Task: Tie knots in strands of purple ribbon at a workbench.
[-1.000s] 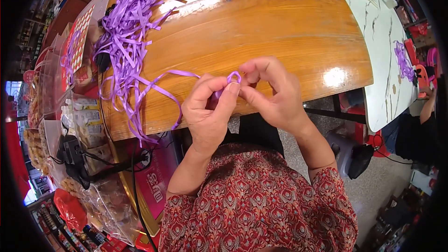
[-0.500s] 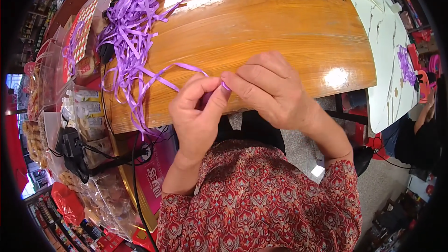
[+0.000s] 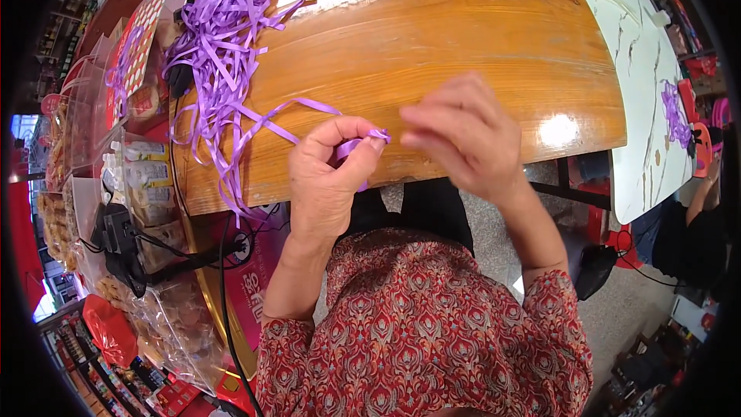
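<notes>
A glossy orange-brown wooden table (image 3: 463, 46) with bowed plank grain spreads across the far side of the scene, a bright patch of reflected light near its right corner. Beyond its right edge stands a white marble-patterned tabletop (image 3: 641, 147) with dark veins, bearing a small tangle of purple ribbon (image 3: 674, 116). A co-worker in a black top (image 3: 698, 239) is partly visible at the far right, above a speckled grey floor (image 3: 617, 316). Crowding the left side are clear plastic bags of brownish goods (image 3: 170, 324), white bottles with yellow-banded labels (image 3: 147, 177), a black device with cables (image 3: 117, 235) and, nearer, a crumpled red plastic bag (image 3: 112, 332).

A large loose heap of flat, shiny purple ribbons (image 3: 224, 38) lies along the left part of the wooden table, ahead and to the left of both hands. One strand arches from it rightward and passes behind the left hand (image 3: 328, 162). That hand pinches a narrow folded purple ribbon (image 3: 378, 136) between thumb and forefinger, above the table's near edge; its end pokes out just right of the fingertips. The right hand (image 3: 467, 139), motion-blurred, is beside it, near but apart from the ribbon, thumb and forefinger parted by a narrow gap.
</notes>
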Motion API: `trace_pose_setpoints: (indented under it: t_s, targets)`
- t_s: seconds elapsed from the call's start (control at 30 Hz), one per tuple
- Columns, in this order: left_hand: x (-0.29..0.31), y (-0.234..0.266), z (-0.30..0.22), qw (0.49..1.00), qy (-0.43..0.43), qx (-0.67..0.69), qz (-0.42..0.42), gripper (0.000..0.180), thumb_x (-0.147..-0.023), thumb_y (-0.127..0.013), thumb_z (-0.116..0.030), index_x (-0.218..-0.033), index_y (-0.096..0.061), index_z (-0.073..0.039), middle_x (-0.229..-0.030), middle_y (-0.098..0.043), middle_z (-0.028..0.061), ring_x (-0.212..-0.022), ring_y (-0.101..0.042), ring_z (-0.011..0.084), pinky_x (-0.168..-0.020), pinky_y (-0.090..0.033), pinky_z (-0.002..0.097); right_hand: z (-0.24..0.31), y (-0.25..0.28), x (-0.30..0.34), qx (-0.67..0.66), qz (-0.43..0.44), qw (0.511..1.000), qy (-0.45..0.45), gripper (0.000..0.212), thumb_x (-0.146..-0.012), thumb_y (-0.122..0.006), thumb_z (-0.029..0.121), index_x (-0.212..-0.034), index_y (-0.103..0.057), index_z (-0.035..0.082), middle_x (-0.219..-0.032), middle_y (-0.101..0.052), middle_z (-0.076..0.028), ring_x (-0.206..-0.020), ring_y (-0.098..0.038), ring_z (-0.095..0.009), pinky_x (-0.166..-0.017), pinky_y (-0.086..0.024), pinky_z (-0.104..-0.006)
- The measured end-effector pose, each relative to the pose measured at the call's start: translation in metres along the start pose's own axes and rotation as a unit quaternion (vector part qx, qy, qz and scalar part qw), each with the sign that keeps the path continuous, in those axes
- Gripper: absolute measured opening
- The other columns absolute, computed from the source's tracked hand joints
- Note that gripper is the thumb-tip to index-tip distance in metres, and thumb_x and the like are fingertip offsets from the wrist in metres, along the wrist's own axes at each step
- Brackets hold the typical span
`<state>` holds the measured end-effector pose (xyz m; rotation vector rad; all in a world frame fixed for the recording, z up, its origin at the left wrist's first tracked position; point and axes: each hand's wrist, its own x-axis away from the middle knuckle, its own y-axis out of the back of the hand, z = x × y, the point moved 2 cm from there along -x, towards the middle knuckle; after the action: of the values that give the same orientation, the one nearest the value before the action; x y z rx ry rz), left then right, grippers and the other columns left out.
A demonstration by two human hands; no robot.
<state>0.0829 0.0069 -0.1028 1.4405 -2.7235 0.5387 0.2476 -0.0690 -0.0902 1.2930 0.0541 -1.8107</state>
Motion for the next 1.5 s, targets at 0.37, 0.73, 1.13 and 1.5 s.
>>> trace_pose_setpoints:
  t_s: [0.37,0.73,1.13,1.5]
  targets:
    - [0.005,-0.002,0.009,0.997,-0.075,-0.027,-0.017,0.008,-0.084,-0.065,-0.001,-0.092,-0.063,-0.001,-0.080,-0.055,-0.0054,-0.067,-0.044,0.0002,-0.058,-0.035,0.0147,0.017,-0.021,0.011,-0.084,-0.048,0.988,-0.123,0.018,-0.072,-0.074,0.001,-0.089,-0.067,0.003,-0.085,-0.062,-0.009,-0.076,-0.058,-0.024,-0.065,-0.044,-0.0305]
    - [0.005,-0.011,0.014,0.992,-0.079,0.094,-0.003,0.007,-0.084,-0.064,0.002,-0.089,-0.061,-0.001,-0.081,-0.053,-0.0036,-0.067,-0.045,0.0017,-0.057,-0.035,0.0155,0.016,-0.042,0.016,-0.424,-0.127,0.819,-0.365,0.003,-0.081,-0.065,-0.002,-0.084,-0.064,-0.002,-0.080,-0.059,-0.004,-0.073,-0.054,-0.011,-0.067,-0.043,-0.0250]
    - [0.004,-0.014,0.022,0.989,-0.139,-0.003,-0.041,0.006,-0.085,-0.064,0.002,-0.089,-0.060,-0.001,-0.079,-0.048,-0.0045,-0.068,-0.040,0.0021,-0.058,-0.032,0.0170,0.015,-0.041,0.025,-0.328,-0.124,0.871,-0.343,0.002,-0.084,-0.060,-0.004,-0.084,-0.061,-0.001,-0.083,-0.057,-0.004,-0.077,-0.049,-0.011,-0.068,-0.038,-0.0246]
    - [0.004,-0.015,0.025,0.982,-0.183,0.036,0.033,0.007,-0.083,-0.063,0.003,-0.087,-0.059,-0.002,-0.078,-0.049,-0.0027,-0.067,-0.041,0.0035,-0.059,-0.032,0.0177,0.022,-0.032,0.025,-0.398,-0.125,0.826,-0.378,0.002,-0.083,-0.061,0.000,-0.082,-0.061,0.000,-0.080,-0.056,-0.005,-0.076,-0.049,-0.011,-0.068,-0.038,-0.0246]
